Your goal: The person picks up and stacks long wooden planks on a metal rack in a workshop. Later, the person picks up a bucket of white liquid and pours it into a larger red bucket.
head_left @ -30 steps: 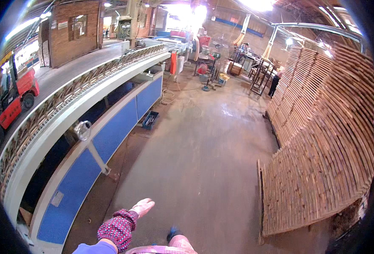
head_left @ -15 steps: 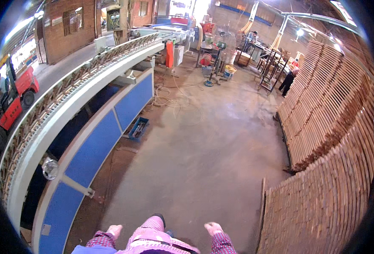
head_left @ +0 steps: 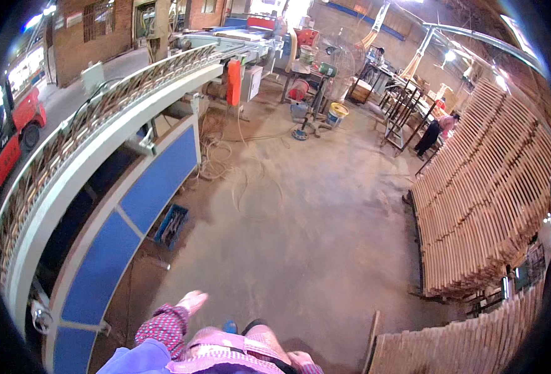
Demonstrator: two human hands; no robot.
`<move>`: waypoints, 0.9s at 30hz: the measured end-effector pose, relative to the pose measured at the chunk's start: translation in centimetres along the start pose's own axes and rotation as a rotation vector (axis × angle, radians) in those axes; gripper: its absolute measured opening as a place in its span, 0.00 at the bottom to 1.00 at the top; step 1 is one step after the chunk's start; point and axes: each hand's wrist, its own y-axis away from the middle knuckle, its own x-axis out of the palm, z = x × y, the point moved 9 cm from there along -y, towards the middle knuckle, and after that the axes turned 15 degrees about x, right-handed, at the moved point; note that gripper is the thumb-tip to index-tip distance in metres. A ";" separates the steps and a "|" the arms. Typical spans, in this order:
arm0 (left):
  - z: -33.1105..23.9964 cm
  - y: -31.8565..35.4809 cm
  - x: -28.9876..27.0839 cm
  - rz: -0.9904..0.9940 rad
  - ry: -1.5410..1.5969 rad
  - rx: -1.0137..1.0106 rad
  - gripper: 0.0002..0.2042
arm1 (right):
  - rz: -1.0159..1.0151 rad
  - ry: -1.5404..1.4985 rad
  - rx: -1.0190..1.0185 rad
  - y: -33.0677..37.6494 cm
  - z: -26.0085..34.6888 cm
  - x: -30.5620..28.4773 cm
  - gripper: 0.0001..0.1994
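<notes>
My left hand (head_left: 192,301) swings out in front of my body in a checked sleeve. It looks empty, its fingers loosely extended and touching nothing. My right hand (head_left: 300,359) hangs low by my right thigh, near the lower edge, and its fingers are too small and blurred to read. A pink checked apron (head_left: 225,356) covers my front. Closest to my left hand is the long machine with blue side panels (head_left: 94,274). To the right of my right hand stands a near stack of wooden strips (head_left: 456,343).
A blue crate (head_left: 171,225) lies by the machine's foot, with hoses (head_left: 216,159) beyond it. A tall slatted wood stack (head_left: 475,199) lines the right. Ahead are a stand fan (head_left: 338,68), a bucket (head_left: 336,115) and a person (head_left: 439,131). A red forklift (head_left: 13,137) is far left.
I have moved forward along the floor; the machine and wood stacks have shifted nearer. My left hand has swung forward, my right hand back. The person ahead shows more fully.
</notes>
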 end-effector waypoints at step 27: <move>-5.1 -57.1 -18.0 0.271 -0.350 -0.223 0.14 | -0.275 0.019 -0.362 -33.5 72.1 -63.6 0.27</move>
